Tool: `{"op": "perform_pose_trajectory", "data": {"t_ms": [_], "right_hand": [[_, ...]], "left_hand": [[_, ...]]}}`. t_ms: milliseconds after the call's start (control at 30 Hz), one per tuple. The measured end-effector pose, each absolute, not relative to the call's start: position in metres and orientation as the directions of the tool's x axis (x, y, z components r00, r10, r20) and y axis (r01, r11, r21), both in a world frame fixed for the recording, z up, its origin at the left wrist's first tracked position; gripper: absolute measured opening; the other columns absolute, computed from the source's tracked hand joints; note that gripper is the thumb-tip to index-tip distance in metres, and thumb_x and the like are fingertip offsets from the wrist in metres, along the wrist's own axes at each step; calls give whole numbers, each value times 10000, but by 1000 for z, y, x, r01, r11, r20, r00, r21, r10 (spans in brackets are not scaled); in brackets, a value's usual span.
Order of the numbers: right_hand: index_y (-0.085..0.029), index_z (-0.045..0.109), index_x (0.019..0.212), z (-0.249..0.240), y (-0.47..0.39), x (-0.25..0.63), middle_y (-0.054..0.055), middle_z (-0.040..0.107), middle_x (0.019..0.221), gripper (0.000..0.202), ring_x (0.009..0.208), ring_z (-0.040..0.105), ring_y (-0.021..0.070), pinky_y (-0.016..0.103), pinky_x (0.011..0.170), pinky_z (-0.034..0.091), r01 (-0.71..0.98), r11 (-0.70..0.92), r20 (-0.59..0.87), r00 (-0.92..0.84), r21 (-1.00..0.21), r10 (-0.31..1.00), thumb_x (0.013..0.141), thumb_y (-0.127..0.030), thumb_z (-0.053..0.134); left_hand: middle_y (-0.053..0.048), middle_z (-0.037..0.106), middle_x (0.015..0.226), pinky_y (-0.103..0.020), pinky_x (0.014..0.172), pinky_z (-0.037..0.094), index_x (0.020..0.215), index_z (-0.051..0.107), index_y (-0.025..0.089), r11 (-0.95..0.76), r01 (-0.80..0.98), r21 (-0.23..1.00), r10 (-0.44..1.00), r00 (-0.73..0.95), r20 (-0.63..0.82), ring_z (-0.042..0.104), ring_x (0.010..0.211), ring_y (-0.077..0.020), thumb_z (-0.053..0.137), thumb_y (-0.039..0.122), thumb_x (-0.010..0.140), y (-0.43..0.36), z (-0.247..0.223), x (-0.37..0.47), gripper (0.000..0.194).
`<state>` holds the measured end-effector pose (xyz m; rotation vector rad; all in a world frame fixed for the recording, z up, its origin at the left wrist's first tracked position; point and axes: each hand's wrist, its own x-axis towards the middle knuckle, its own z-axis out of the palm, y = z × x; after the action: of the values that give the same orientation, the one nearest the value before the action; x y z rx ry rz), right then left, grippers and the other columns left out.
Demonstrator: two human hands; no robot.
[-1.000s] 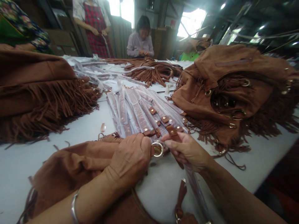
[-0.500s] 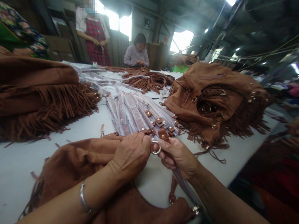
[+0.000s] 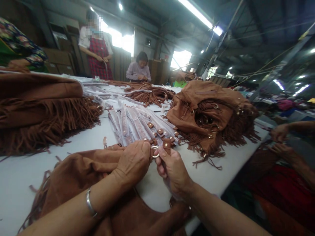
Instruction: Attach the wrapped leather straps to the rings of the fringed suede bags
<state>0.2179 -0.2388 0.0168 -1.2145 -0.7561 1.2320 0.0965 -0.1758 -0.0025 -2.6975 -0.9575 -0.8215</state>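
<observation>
Left hand and right hand close together at a metal ring

The left hand is clenched, knuckles up, around the gathered edge of a brown bag, with the ring standing out just past its curled fingers. The bag sags below and to the left of that hand, under the forearm, which wears a silver bracelet. The right hand pinches a brown strap tab beneath its thumb; the tab's end, with a metal stud, sticks up above the grip. The thumb tip is at the ring's right side. Whether any of the strap runs through the ring cannot be told, as the fingers cover that part.

Just beyond both hands, plastic-wrapped straps lie fanned over the worktop, their studded ends towards the grip. Farther past them is a bundle of brown strips. Well to the left of the hands are stacked fringed bags; beyond and to the right sits a fringed bag with metal rings.

Past the far edge are a person in a checked apron and another in a pale top. A floral sleeve shows far left, and a co-worker's hands far right.
</observation>
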Motion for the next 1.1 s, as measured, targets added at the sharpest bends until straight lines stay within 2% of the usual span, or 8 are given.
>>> {"op": "perform_pose_trajectory", "data": {"t_ms": [200,267,467,533,700,933,1000,1100], "right_hand": [[-113,534,696,43,-232,261,-101,340,443,341,310,179,-9,113,275,129,-72,-428,-397,-264,-901,879,721,-429,659],[-114,533,695,44,-237,255,-98,355,449,334,306,192,-11,111,274,128,-46,-404,-386,-219,-913,896,705,-418,670],[-149,499,736,22,-261,201,-89,394,474,345,331,303,11,103,293,210,-316,-28,-152,376,-948,914,718,-467,633],[-148,504,741,23,-263,202,-89,396,477,340,331,292,8,106,292,212,-380,-21,-157,330,-925,931,702,-451,654],[-116,547,733,42,-261,236,-88,393,470,304,309,218,-12,104,273,156,-250,-374,-344,-156,-893,926,690,-384,684],[-147,525,776,14,-251,203,-81,428,499,322,333,328,11,105,294,225,-271,85,-24,375,-959,927,743,-459,600],[-150,524,780,11,-244,204,-79,440,506,339,322,307,8,110,287,216,-325,73,-38,324,-943,945,740,-478,595],[-146,509,734,18,-237,228,-83,423,481,344,308,261,4,111,271,187,-349,-149,-173,40,-925,984,710,-466,632]], "left_hand": [[-54,520,722,-317,626,431,757,464,157,-876,474,-92,373,785,495,486,680,-204,418,112,826,-177,-1,94,95],[-51,518,719,-314,620,427,756,463,157,-872,480,-99,370,776,510,483,676,-203,429,110,818,-178,-1,94,85],[-49,501,703,-319,609,416,752,457,160,-837,545,-40,419,686,595,472,662,-206,425,148,840,-179,-1,94,95],[-47,495,695,-315,608,413,754,459,158,-851,524,-43,400,698,594,471,659,-201,402,178,862,-177,-2,93,124],[-51,505,716,-317,635,408,756,460,165,-901,430,-59,335,775,536,469,692,-204,380,179,862,-176,-4,92,134],[-44,501,738,-294,622,410,788,427,162,-865,498,60,452,721,526,476,685,-185,426,209,817,-173,0,92,55],[-30,500,737,-270,604,407,794,421,167,-873,483,68,448,738,504,476,672,-167,449,221,802,-170,1,89,61],[-31,517,771,-271,640,410,817,434,171,-897,439,56,412,781,470,481,710,-166,426,211,815,-169,0,88,41]]}}
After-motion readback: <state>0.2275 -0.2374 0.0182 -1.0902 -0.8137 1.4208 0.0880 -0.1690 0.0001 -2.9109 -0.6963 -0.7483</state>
